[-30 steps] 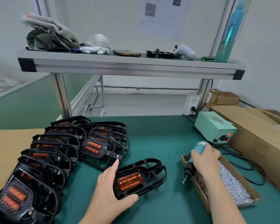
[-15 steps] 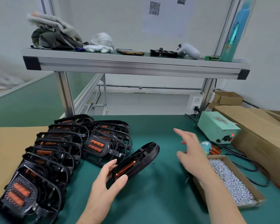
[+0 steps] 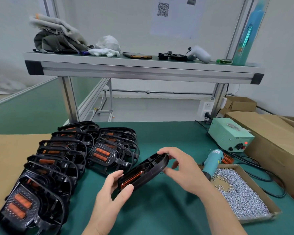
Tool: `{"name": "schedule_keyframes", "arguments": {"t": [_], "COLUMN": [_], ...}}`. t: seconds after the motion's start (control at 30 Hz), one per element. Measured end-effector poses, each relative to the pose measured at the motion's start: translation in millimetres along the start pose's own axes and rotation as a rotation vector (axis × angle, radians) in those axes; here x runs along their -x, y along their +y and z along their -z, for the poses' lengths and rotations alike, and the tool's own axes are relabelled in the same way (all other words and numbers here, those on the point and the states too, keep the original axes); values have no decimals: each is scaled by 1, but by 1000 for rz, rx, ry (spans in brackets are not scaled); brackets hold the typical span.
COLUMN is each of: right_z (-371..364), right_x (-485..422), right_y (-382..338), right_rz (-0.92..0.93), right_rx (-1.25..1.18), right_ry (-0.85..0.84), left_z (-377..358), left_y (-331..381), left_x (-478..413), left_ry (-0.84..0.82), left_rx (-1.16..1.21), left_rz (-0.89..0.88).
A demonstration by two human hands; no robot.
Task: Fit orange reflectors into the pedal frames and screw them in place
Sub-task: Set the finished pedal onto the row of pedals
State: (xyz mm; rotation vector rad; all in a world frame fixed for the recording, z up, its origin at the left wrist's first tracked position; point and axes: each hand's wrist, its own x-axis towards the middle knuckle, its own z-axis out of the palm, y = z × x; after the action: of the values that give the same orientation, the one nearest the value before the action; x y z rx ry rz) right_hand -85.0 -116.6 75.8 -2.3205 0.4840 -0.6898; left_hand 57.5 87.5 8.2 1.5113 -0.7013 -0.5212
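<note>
Tilted pedal frame (image 3: 147,169) — left hand (image 3: 109,196) pinches its near end, right hand (image 3: 184,171) grips its far end.

**Q:** How much of the person is in view?

**A:** Only two hands and forearms, seen from above. The left hand (image 3: 109,192) and right hand (image 3: 182,168) are bare.

**Q:** What clothing shows?

**A:** The left forearm (image 3: 98,224) and right forearm (image 3: 219,211) are bare down to the bottom edge. The left thumbnail looks short and plain.
</note>
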Motion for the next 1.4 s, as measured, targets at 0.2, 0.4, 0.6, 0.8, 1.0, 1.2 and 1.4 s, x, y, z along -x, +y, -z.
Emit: {"name": "schedule_keyframes", "arguments": {"t": [0.2, 0.4, 0.6, 0.8, 1.0, 1.2, 1.4], "right_z": [-6, -10, -11, -9, -8, -9, -30], "right_x": [-2, -4, -8, -6, -3, -2, -8], "right_y": [0, 1, 6, 9, 2, -1, -12], "right_rz": [-72, -191, -451, -553, -499, -447, -416], "right_rx": [-86, -120, -275, -297, -242, -108, 0], "right_ry": [65, 140, 260, 236, 144, 88, 62], "left_z": [0, 0, -1, -4, -3, -2, -1], "left_y": [6, 6, 3, -13, -15, -13, -7], "left_x": [2, -1, 0, -8, -11, -11, -10], "left_ry": [-15, 56, 82, 156, 300, 385, 548], "left_rx": [-52, -76, 45, 4, 28, 38, -57], "left_rz": [-32, -119, -119, -93, -85, -65, -108]}}
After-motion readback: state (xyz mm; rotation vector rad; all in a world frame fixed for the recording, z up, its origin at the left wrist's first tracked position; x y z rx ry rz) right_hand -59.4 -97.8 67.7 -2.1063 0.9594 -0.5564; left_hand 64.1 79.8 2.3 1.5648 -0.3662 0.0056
